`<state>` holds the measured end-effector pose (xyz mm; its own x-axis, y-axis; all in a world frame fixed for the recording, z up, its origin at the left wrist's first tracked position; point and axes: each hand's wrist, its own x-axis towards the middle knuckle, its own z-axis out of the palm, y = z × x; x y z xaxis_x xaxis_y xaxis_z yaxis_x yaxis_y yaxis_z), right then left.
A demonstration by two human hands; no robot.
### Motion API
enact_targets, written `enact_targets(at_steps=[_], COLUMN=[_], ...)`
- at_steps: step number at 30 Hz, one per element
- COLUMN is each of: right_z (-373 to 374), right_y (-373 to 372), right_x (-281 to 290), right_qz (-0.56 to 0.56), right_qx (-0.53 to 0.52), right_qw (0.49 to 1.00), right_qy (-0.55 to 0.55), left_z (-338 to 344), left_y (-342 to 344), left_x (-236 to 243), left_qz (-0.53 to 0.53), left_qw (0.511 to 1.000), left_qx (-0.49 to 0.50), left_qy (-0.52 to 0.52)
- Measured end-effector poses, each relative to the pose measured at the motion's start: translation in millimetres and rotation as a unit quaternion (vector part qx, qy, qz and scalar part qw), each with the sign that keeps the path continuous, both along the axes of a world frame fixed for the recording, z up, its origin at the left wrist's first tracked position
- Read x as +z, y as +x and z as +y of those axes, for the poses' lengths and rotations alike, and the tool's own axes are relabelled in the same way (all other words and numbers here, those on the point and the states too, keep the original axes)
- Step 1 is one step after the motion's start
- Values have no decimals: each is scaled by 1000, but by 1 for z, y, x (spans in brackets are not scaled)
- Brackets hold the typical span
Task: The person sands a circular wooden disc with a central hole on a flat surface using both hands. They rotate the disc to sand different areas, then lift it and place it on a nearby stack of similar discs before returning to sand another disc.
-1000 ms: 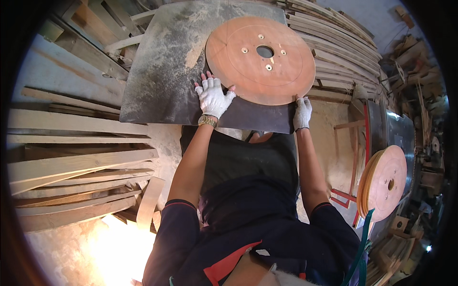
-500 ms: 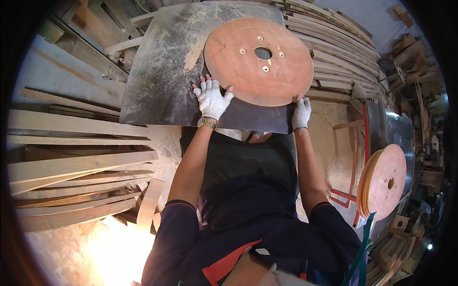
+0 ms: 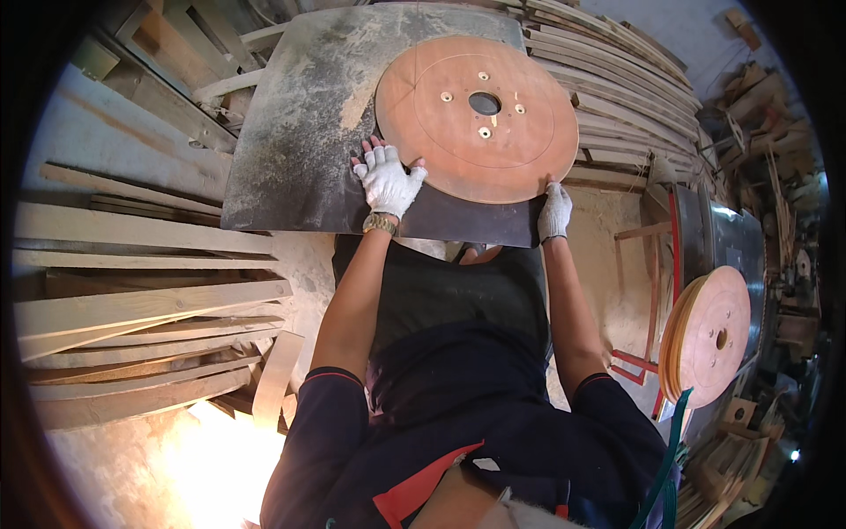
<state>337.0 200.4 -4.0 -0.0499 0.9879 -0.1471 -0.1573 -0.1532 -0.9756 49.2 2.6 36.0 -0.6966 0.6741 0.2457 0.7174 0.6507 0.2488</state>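
A round plywood disc [image 3: 529, 141] with a hole at its centre and several smaller holes around it lies flat on a dusty dark table [image 3: 291, 159]. My left hand [image 3: 388, 182], in a white fingerless glove, rests beside the disc's near left edge. Its fingers are spread on the table, and the thumb touches the rim. My right hand [image 3: 555, 210], gloved the same way, is at the near right edge, with the thumb up against the rim. The fingers of that hand curl down out of sight by the table's edge.
Long wooden boards [image 3: 150, 304] are stacked on my left, and more strips [image 3: 617, 97] lie beyond the table to the right. A stack of similar discs [image 3: 709, 335] stands on another table at the right. A green strap [image 3: 674, 450] hangs at the lower right.
The disc has turned slightly clockwise and shifted a little toward me. My left hand has moved slightly left along with its rim; my right hand has barely moved.
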Motion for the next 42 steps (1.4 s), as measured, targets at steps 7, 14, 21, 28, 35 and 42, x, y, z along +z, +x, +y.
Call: enact_targets(at_steps=[7, 14, 21, 28, 35, 42], right_z=[-4, -6, -1, 1, -5, 1], right_y=[-3, -7, -4, -1, -7, -1], right_x=[6, 5, 1, -4, 5, -1], right_qz=[-12, 2, -31, -12, -37, -39], right_qx=[20, 17, 16, 29, 33, 42], right_qw=[1000, 1000, 999, 999, 999, 998], right_qy=[-9, -10, -1, 5, -8, 9], left_z=[2, 1, 4, 5, 4, 7], left_y=[-7, -9, -10, -13, -18, -18], left_x=[-4, -6, -3, -3, -7, -1], left_qz=[-1, 12, 6, 7, 1, -8], left_qw=[1000, 999, 1000, 1000, 1000, 1000], left_qx=[3, 3, 1, -3, -4, -7], left_qy=[-4, 31, 10, 21, 23, 18])
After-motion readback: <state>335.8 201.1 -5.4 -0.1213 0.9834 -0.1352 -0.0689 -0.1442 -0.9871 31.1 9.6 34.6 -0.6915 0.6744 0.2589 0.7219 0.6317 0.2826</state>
